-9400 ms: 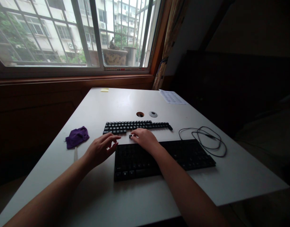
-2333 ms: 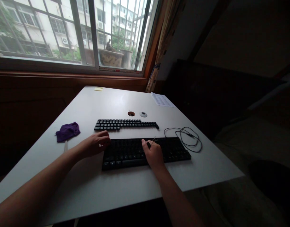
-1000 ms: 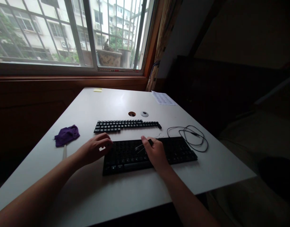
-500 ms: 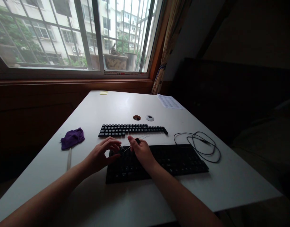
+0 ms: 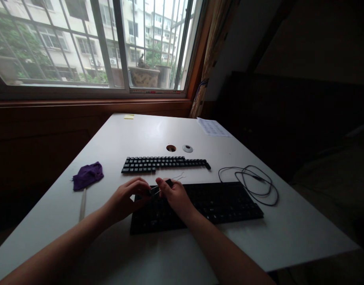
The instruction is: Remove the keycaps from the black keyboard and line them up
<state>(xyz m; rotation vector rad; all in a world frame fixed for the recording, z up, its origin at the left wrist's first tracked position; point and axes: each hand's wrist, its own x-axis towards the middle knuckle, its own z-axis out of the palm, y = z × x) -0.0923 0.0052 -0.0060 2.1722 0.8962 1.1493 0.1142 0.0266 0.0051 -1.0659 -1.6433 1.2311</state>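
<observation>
My right hand [image 5: 176, 196] grips a wire keycap puller [image 5: 169, 183] by its dark handle, above the black keyboard [image 5: 223, 202]. Thin wires stick out from both ends of the handle. The wires on the left side reach a small black keycap [image 5: 153, 191]. My left hand [image 5: 134, 194] is closed, with thumb and fingertips pinching this keycap over the keyboard's upper left part. Behind the keyboard, removed black keycaps [image 5: 158, 162] lie in tight rows. Both hands hide part of the keyboard's left half.
A purple cloth [image 5: 87, 176] on a pale stick [image 5: 82, 206] lies at left. A black cable [image 5: 253, 178] loops at right. Farther back are a round hole [image 5: 171, 148], its grey cover [image 5: 187, 149], a paper sheet [image 5: 213, 127] and a yellow note [image 5: 129, 116] on the white table [image 5: 152, 132].
My left fingers have closed in on the keycap at the puller's wires. The puller has shifted slightly left and turned, showing wires at both ends.
</observation>
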